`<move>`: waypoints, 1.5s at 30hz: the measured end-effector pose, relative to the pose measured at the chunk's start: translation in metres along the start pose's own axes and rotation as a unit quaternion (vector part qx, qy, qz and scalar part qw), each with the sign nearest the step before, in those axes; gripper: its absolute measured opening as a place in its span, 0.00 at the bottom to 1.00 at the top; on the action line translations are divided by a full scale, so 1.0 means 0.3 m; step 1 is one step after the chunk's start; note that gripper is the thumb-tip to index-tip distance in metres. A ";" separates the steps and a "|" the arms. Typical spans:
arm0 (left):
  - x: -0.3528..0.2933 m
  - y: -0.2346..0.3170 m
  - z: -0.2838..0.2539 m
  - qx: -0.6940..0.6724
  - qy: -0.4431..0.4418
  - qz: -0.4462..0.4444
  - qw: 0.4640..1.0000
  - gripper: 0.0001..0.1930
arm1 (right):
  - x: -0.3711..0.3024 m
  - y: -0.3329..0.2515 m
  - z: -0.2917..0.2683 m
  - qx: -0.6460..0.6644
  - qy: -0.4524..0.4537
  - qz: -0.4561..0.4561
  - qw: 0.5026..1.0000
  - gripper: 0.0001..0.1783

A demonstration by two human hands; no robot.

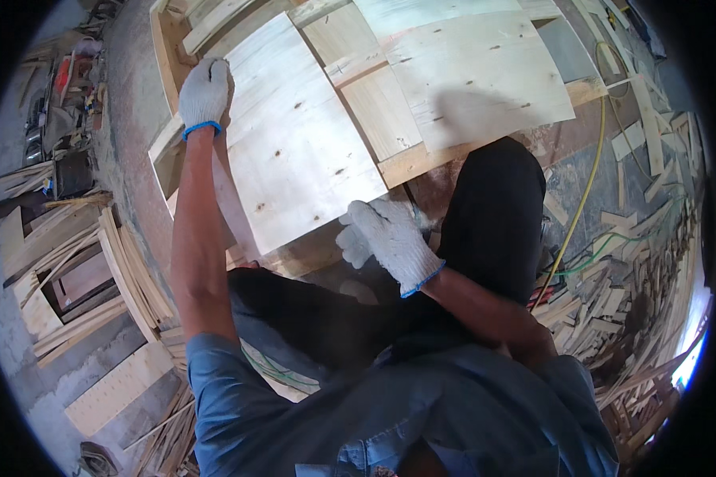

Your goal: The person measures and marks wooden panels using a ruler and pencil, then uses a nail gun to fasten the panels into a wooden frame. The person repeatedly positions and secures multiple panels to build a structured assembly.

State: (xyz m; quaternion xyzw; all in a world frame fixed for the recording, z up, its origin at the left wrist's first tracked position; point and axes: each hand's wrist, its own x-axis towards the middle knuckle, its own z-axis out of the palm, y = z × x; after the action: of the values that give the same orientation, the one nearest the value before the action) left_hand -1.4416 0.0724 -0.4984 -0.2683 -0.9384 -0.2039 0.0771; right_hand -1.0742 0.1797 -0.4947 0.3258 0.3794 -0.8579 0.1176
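Observation:
A rectangular pale plywood sheet (pixel 298 135) lies slanted over a wooden frame (pixel 422 161), its grain marked with small dark knots. My left hand (pixel 205 93), in a white knit glove with a blue cuff, is closed at the sheet's far left edge; its fingertips are partly hidden. Just below the sheet's near edge, close to its right corner, is my right hand (pixel 391 245), gloved the same way. Its fingers point left, slightly bent and apart, with nothing visible in them. A second plywood sheet (pixel 477 79) rests on the frame to the right.
My bent knee (pixel 497 187) rises beside the frame's near side. A yellow hose (pixel 585 211) and a green hose (pixel 605 253) run along the right. Scrap wood (pixel 612 306) litters the floor there. Stacked wood strips (pixel 131 274) and a loose board (pixel 119 387) lie at left.

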 end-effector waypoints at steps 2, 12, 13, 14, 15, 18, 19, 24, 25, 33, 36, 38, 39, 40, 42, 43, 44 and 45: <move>-0.004 -0.021 0.006 0.009 -0.003 -0.011 1.000 0.21 | -0.001 0.001 0.003 -0.009 0.000 -0.011 1.000 0.20; -0.013 0.014 -0.004 0.040 -0.011 -0.017 0.999 0.23 | 0.009 -0.007 0.003 -0.035 0.020 -0.002 0.999 0.21; -0.017 0.042 -0.004 0.048 -0.003 -0.019 0.999 0.23 | 0.012 -0.002 0.002 -0.034 0.021 -0.005 0.999 0.21; -0.022 0.051 -0.018 0.055 0.006 -0.021 0.998 0.23 | 0.016 0.002 0.005 -0.033 0.024 -0.008 0.999 0.21; -0.015 0.030 -0.016 0.058 0.005 0.005 0.998 0.24 | 0.014 -0.004 0.009 -0.025 0.024 0.004 0.999 0.20; -0.024 -0.017 -0.008 0.056 0.017 -0.005 0.998 0.24 | 0.008 -0.004 0.031 -0.006 0.030 -0.007 1.000 0.21; -0.020 -0.022 -0.008 0.063 0.015 0.006 0.998 0.23 | 0.009 0.000 0.033 0.014 0.030 -0.010 0.999 0.21; -0.019 -0.020 0.006 0.056 0.012 -0.008 0.998 0.23 | 0.015 0.010 0.020 0.039 0.023 -0.019 0.999 0.20; -0.016 -0.001 0.004 0.059 0.008 -0.009 0.998 0.23 | 0.013 0.006 0.022 0.035 0.023 -0.008 0.999 0.20; -0.047 -0.008 -0.008 0.021 0.022 -0.003 1.000 0.23 | -0.021 -0.066 -0.038 -0.154 -0.077 -0.060 0.983 0.16; -0.073 0.009 -0.074 0.026 0.057 0.011 0.998 0.23 | -0.045 -0.114 -0.096 -0.631 -0.037 -0.459 0.624 0.09; -0.167 0.059 -0.145 0.007 0.000 0.047 0.999 0.24 | -0.059 -0.235 -0.061 -0.551 0.006 -0.371 0.748 0.09; -0.248 0.102 -0.178 0.014 0.021 0.085 0.996 0.22 | -0.056 -0.291 -0.038 -0.504 0.025 -0.320 0.802 0.08; -0.330 0.149 -0.199 0.020 0.041 0.125 0.991 0.21 | -0.007 -0.322 -0.031 -0.489 0.031 -0.370 0.789 0.08; -0.475 0.212 -0.291 0.031 -0.098 0.155 0.983 0.22 | 0.132 -0.436 0.011 -0.559 0.037 -0.493 0.666 0.09; -0.533 0.254 -0.345 0.041 -0.179 0.112 0.977 0.24 | 0.246 -0.458 0.031 -0.597 0.085 -0.595 0.531 0.12; -0.594 0.277 -0.385 0.047 -0.258 0.067 0.963 0.25 | 0.273 -0.532 0.108 -0.566 0.081 -0.465 0.676 0.16; -0.663 0.280 -0.395 0.076 -0.237 0.081 0.965 0.29 | 0.392 -0.561 0.108 -0.575 0.126 -0.554 0.588 0.19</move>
State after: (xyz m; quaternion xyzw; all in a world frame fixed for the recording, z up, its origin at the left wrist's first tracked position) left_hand -1.2247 -0.0067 -0.4129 -0.3775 -0.9176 -0.0560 -0.1112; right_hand -1.2544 0.2766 -0.4581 0.0217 0.9122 -0.3105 -0.2666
